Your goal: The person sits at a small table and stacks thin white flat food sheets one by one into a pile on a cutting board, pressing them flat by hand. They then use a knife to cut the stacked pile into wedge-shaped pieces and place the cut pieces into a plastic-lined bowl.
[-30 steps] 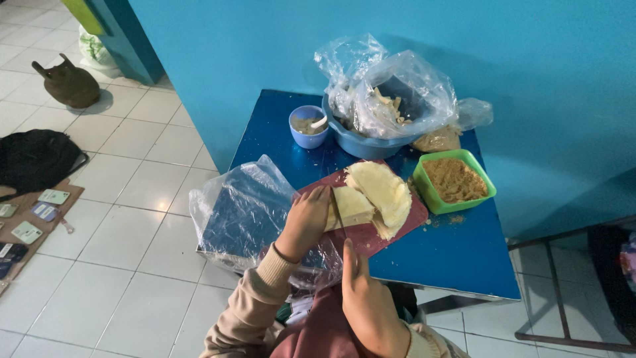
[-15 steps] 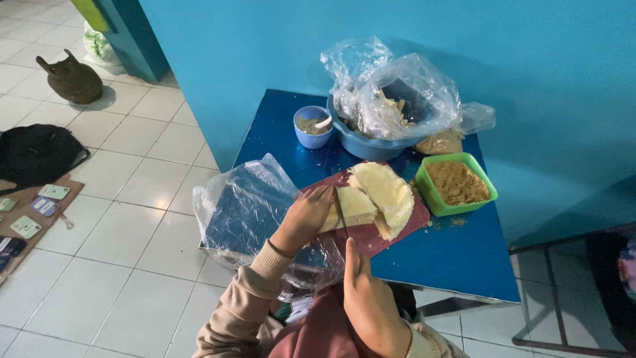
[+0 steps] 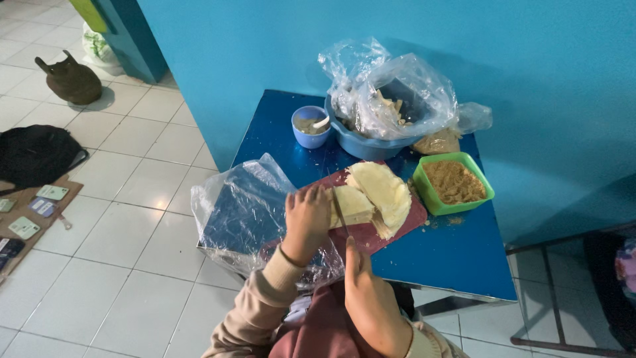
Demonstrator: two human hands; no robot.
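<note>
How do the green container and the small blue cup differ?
The green container is square and holds brown crumbs; the small blue cup is round, smaller, with a pale spoon in it. The green container stands right of the red cutting board, the small blue cup behind it. Both rest open on the blue table.

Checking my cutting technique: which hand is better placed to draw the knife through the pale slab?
The right hand: it grips the knife, whose blade lies across the pale slab. The left hand rests on the slab's near end, steadying it.
</note>
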